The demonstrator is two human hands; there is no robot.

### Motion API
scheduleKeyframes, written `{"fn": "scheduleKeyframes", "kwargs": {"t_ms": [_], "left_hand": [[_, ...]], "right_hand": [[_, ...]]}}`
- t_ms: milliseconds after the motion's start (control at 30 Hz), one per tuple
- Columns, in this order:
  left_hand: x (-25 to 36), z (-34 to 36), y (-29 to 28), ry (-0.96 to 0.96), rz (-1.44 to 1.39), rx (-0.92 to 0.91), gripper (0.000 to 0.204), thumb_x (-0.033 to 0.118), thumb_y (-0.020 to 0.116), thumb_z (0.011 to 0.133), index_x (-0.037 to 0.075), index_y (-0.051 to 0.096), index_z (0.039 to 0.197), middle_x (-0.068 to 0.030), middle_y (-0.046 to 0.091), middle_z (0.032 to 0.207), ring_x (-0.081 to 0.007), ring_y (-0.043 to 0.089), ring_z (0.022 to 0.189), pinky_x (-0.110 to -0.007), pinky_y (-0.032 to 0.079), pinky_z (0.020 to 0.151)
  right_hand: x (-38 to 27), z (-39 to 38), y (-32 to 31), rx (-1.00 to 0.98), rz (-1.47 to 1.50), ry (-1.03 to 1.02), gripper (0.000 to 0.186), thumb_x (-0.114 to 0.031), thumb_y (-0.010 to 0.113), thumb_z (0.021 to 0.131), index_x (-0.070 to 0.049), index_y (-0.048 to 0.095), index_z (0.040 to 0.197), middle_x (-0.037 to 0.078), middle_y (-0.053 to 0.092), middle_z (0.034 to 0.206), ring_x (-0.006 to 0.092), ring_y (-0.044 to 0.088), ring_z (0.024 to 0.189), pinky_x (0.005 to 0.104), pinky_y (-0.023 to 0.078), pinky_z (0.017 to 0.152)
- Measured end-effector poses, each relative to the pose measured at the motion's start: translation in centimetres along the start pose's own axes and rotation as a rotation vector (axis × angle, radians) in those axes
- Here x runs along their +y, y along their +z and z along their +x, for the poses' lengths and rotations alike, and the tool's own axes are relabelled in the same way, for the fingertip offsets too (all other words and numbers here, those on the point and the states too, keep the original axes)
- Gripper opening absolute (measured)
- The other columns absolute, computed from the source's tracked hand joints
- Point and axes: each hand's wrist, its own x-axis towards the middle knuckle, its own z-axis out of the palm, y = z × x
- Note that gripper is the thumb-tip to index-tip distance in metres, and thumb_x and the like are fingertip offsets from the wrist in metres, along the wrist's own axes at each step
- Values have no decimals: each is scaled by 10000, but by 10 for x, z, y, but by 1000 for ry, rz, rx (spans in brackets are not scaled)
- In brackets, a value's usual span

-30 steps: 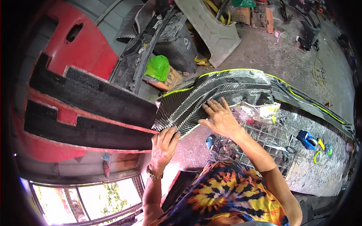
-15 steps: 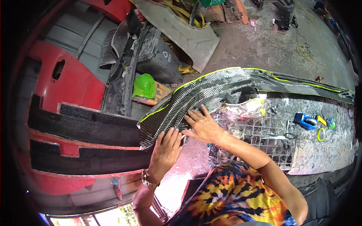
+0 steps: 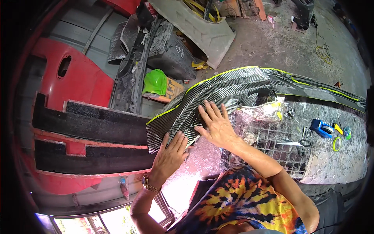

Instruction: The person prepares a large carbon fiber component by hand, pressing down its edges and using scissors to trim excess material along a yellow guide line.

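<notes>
Workshop: flat hands [image 3: 194, 140] press carbon-fibre panel [image 3: 230, 91].

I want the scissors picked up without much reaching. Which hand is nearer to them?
Right. The right hand lies flat on the carbon-fibre panel, nearer the scissors; the left hand rests farther away, at the panel's end.
</notes>
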Motion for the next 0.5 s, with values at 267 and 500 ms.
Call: {"fn": "scheduleKeyframes", "kwargs": {"t_ms": [267,500], "left_hand": [[-3,-1,-4,35,-88,16,650,395,691,886,4,538,1382,-128,547,1437,-254,388,1448,-559,164,1232],[-3,-10,-7,54,-76,47,655,388,695,885,-39,539,1356,-163,561,1406,-273,377,1450,-525,152,1244]], "right_hand": [[-19,2,21,-8,-57,19,781,-575,460,986,70,484,1426,339,342,1536,500,271,1458,652,129,1184],[-47,-7,28,-53,-21,5,781,-567,408,1013,103,491,1406,364,309,1540,526,229,1465,664,82,1185]]}}
